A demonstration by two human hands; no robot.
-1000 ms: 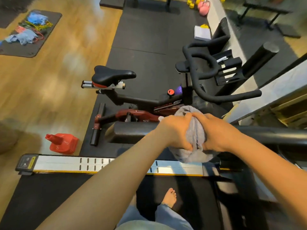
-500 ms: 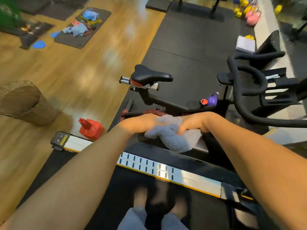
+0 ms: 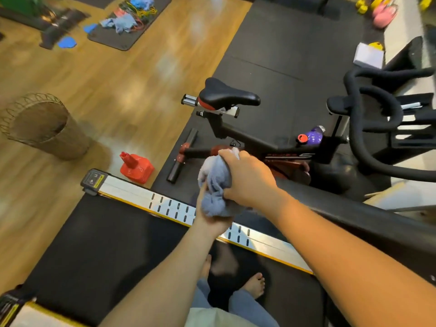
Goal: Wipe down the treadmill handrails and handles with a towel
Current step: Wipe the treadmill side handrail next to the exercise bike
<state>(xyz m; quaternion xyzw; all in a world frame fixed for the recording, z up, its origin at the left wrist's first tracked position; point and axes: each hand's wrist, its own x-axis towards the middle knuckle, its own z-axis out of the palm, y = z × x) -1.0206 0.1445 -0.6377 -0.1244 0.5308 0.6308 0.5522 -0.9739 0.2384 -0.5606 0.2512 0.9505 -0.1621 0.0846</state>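
Above the treadmill belt (image 3: 99, 234), towel (image 3: 215, 185) between both hands.

From my feed, very little can actually be read. The spin bike's frame (image 3: 286, 151) carries a large stylised "S" at the end of a short band of lettering, but that lettering is too small and blurred for me to make out. The black end cap (image 3: 92, 181) of the treadmill's side rail bears a yellow-and-black warning sticker with a small pictogram; I cannot read any words on it. A second yellow-and-black label (image 3: 10, 311) sits on the near corner at the lower left, equally illegible. I see no numbers anywhere.
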